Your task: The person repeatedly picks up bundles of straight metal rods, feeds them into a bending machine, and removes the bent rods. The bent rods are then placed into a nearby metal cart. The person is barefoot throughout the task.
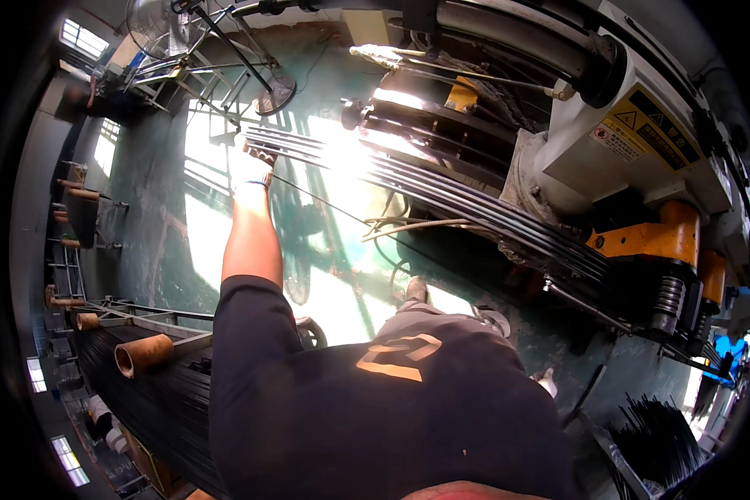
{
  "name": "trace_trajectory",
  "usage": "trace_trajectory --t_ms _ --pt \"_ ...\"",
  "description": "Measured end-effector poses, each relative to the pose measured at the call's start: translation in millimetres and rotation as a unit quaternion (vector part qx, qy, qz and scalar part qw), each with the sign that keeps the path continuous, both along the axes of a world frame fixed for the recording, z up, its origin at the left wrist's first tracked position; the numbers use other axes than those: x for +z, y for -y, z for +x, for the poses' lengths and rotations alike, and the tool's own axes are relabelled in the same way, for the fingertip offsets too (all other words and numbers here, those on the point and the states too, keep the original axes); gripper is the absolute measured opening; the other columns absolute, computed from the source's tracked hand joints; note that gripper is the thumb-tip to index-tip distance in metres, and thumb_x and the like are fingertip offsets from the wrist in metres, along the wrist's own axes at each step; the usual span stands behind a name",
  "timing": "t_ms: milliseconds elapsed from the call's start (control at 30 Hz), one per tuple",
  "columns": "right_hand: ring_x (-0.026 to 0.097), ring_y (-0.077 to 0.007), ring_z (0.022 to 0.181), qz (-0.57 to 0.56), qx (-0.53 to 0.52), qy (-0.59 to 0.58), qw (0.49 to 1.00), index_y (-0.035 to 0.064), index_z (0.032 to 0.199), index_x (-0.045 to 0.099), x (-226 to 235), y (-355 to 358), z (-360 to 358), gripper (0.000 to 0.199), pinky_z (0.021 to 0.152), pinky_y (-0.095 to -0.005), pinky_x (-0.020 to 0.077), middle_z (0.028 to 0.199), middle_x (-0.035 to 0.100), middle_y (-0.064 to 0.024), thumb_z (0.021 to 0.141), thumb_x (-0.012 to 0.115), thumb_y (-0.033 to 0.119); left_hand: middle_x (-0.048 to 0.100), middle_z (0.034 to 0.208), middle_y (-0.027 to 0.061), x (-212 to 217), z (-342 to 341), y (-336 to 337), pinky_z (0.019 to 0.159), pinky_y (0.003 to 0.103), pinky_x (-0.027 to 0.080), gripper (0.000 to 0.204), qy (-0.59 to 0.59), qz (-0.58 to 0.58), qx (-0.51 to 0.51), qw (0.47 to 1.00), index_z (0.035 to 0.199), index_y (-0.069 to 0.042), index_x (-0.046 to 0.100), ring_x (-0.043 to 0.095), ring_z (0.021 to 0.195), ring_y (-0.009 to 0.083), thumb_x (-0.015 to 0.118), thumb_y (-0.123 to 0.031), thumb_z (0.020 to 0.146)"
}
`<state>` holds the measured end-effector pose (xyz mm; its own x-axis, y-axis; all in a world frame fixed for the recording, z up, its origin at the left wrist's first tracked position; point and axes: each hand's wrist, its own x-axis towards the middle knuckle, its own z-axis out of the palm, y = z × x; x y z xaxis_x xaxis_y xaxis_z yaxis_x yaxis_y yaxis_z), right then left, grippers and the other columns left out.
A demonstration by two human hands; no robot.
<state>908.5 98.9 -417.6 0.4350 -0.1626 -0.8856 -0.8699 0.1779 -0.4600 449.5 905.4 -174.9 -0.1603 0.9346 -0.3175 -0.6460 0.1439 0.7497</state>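
Note:
My left hand point(257, 165), in a pale glove, reaches out at the far left with its fingers closed around the ends of several long thin metal rods point(408, 177). They run side by side toward the right and end among the dark parts of a machine. Strong sunlight washes out part of the hand and the rods. Beside my right hip shows a small pale shape point(546, 382) that looks like my right hand, mostly hidden by my dark shirt; its fingers cannot be made out.
A large machine point(550, 179) with an orange clamp part point(658, 236) fills the right side. Bundled black rods lie on a rack point(150, 400) at lower left, beside a brown tube point(143, 356). More black rods point(658, 437) stand at lower right. A fan stand base point(275, 96) rests on the green floor.

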Motion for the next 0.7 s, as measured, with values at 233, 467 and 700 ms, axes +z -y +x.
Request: trace_trajectory --t_ms 233,467,700 --pt "0.062 -0.021 0.094 -0.004 0.203 0.038 0.978 0.0107 0.11 0.062 -1.5 18.9 -10.3 0.029 0.079 -0.0449 0.0477 0.095 0.065 -0.0024 0.102 0.062 0.038 0.067 0.101 0.0145 -53.7 -29.3 -78.4 0.079 0.048 0.06 0.027 0.031 0.027 -0.174 0.984 0.116 0.002 0.058 0.068 0.091 0.0315 0.055 -0.022 0.103" --pt "0.068 -0.0295 0.095 -0.145 0.183 0.084 0.969 0.0094 0.131 0.058 45.9 -66.6 -4.1 0.04 0.083 -0.0467 0.0518 0.105 0.071 -0.0112 0.103 0.062 0.037 0.068 0.101 0.0166 -32.1 -41.8 -48.7 0.08 0.045 0.061 0.021 -0.009 0.094 -0.146 0.985 0.116 -0.002 0.057 0.069 0.09 0.0314 0.058 -0.005 0.095" --pt "0.072 -0.0243 0.081 -0.113 0.219 0.087 0.965 0.0063 0.133 0.052 39.9 -58.7 -14.3 0.044 0.061 -0.0349 0.0536 0.097 0.072 -0.0112 0.1 0.067 0.032 0.065 0.107 0.0184 -13.0 -17.0 -32.0 0.087 0.051 0.058 0.036 -0.022 0.098 -0.148 0.984 0.127 -0.005 0.055 0.067 0.099 0.0336 0.061 -0.003 0.091"
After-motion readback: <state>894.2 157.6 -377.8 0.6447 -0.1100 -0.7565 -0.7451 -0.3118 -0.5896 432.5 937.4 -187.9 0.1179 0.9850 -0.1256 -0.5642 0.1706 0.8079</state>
